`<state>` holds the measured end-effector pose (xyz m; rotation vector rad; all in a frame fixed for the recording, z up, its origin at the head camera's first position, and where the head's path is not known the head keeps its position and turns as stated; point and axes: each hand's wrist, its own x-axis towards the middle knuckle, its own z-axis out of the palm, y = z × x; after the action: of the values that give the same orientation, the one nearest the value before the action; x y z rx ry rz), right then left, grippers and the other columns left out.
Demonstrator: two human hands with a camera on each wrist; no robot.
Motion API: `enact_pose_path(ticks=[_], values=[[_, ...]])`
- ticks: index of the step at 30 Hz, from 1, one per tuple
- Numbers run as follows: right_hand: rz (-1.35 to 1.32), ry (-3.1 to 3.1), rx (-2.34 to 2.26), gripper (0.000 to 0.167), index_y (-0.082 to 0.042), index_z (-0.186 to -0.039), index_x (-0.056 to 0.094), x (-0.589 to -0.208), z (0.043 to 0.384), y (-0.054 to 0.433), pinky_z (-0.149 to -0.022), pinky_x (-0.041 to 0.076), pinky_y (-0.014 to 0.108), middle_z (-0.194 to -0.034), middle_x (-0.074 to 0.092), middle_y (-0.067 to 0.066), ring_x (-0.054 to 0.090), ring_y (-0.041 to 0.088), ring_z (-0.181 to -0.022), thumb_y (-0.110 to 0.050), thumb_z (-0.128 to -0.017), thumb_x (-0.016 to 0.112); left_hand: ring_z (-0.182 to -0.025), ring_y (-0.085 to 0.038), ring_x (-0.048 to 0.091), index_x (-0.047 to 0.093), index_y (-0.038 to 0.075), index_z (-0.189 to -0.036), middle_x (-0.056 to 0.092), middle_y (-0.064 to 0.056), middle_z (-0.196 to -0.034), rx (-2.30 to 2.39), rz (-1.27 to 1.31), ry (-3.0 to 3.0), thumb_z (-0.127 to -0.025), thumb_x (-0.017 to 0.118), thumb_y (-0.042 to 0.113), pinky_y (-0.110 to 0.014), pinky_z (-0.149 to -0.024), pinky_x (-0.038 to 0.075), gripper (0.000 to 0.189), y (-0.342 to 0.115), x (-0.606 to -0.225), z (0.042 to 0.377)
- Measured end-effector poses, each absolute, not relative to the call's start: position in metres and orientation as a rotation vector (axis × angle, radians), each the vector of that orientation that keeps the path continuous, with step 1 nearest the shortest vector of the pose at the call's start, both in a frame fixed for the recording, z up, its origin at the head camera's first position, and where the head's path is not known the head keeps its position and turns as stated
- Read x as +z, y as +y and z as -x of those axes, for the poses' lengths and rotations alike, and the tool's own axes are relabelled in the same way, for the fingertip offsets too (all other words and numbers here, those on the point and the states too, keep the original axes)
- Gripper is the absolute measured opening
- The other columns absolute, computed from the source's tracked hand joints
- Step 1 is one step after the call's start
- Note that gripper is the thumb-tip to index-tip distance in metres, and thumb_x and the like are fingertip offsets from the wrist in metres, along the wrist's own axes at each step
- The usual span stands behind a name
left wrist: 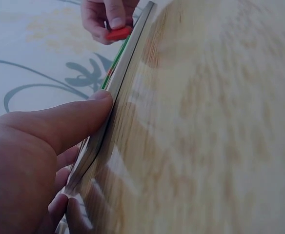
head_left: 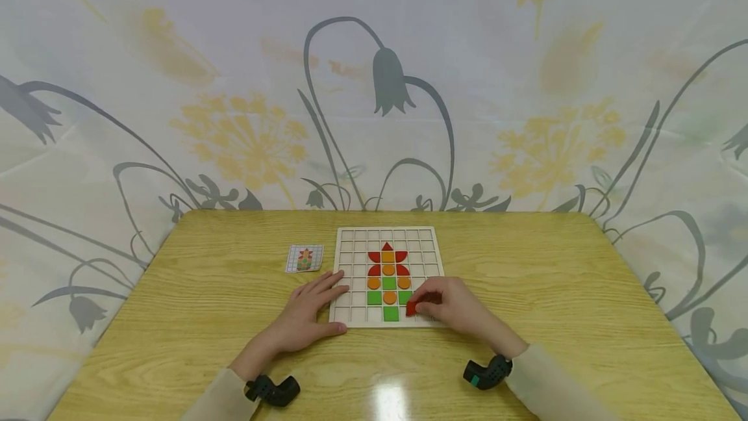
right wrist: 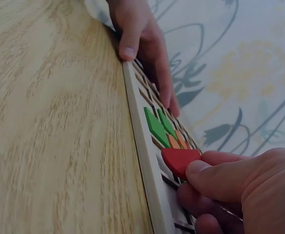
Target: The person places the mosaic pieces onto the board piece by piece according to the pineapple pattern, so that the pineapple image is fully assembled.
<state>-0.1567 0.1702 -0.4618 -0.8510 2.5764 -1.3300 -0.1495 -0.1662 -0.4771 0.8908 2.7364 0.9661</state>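
My right hand [head_left: 452, 305] pinches a red quarter-circle tile [right wrist: 180, 160] between thumb and fingers, over the near right part of a white grid board [head_left: 356, 317]. Beside that tile, a green square tile [head_left: 391, 314] lies in the board's nearest row. Further up the board are more green squares, orange circles [head_left: 373, 283], an orange square [head_left: 388, 256], red quarter-circles and a red triangle [head_left: 387, 247] at the top. My left hand [head_left: 306, 314] rests at the board's left edge, fingers spread, with the thumb [left wrist: 96, 105] on its near left corner.
A small pattern card [head_left: 304, 258] lies left of the board and shows a similar coloured figure on a grid. The wooden table [head_left: 222, 265] runs back to a wall covering [head_left: 263, 51] printed with flowers. Each wrist wears a black camera band [head_left: 487, 372].
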Motion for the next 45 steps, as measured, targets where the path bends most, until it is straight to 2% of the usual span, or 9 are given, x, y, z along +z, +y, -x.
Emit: enact_pose_path(ticks=[6, 19, 31, 45], values=[[0.866, 2.561, -1.281, 0.012, -0.018, -0.096, 0.075, -0.467, 0.158, 0.165, -0.069, 0.049, 0.026, -0.088, 0.064, -0.011, 0.057, 0.008, -0.076, -0.008, -0.092, 0.072, -0.15, -0.032, 0.018, 0.05, 0.014, -0.148, 0.029, -0.005, -0.162, 0.971, -0.889, 2.731, -0.09, 0.071, 0.044, -0.062, -0.109, 0.019, 0.068, -0.165, -0.476, 0.15], [0.956, 2.568, -1.292, 0.01, -0.016, -0.098, 0.078, -0.471, 0.158, 0.163, -0.062, 0.046, 0.025, -0.085, 0.063, -0.01, 0.052, 0.006, -0.071, -0.01, -0.092, 0.072, -0.15, -0.032, 0.018, 0.05, 0.015, -0.149, 0.028, -0.003, -0.162, 0.953, -0.867, 2.735, -0.09, 0.07, 0.045, -0.063, -0.11, 0.017, 0.069, -0.165, -0.478, 0.149], [0.972, 2.57, -1.261, 0.018, -0.013, -0.106, 0.079, -0.471, 0.158, 0.162, -0.063, 0.044, 0.024, -0.089, 0.061, -0.008, 0.05, 0.006, -0.072, -0.006, -0.093, 0.069, -0.149, -0.033, 0.02, 0.051, 0.015, -0.148, 0.028, -0.004, -0.162, 0.96, -0.868, 2.741, -0.089, 0.072, 0.044, -0.062, -0.109, 0.019, 0.069, -0.165, -0.477, 0.148], [0.911, 2.557, -1.303, 0.015, -0.014, -0.098, 0.079, -0.472, 0.16, 0.161, -0.061, 0.045, 0.024, -0.085, 0.061, -0.008, 0.05, 0.007, -0.069, -0.005, -0.092, 0.069, -0.149, -0.032, 0.019, 0.05, 0.016, -0.148, 0.028, -0.003, -0.162, 0.953, -0.871, 2.747, -0.09, 0.071, 0.044, -0.061, -0.11, 0.019, 0.069, -0.166, -0.478, 0.148]])
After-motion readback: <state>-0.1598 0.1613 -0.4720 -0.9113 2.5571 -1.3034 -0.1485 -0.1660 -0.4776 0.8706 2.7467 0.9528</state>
